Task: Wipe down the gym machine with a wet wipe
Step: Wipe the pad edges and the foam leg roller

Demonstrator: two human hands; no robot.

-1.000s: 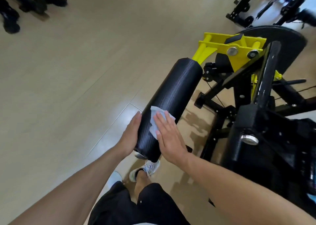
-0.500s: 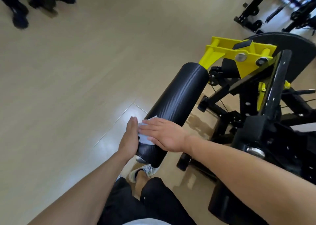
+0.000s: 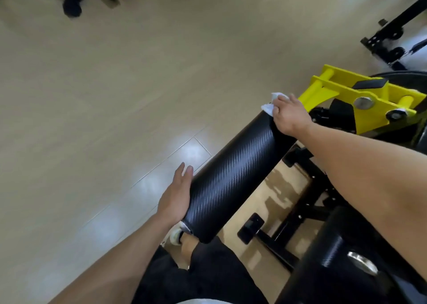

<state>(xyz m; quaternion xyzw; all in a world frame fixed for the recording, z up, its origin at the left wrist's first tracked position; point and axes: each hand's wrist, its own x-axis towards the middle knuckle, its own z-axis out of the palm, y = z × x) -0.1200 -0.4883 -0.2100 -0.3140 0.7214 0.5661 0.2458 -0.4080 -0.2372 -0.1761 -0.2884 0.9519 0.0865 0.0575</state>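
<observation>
While the left hand point(image 3: 176, 198) lies flat with straight fingers point(image 3: 184, 172) pressed together against the near side of the black roller pad point(image 3: 233, 176), the right hand point(image 3: 288, 115) sits at the pad's far end, its fingers point(image 3: 280, 100) curled down and pressing a white wet wipe point(image 3: 269, 106) onto the pad surface. The wipe shows just beyond and left of the right fingers, beside the yellow bracket point(image 3: 351, 100) of the machine. Pale floor point(image 3: 115, 95) lies left of both hands.
</observation>
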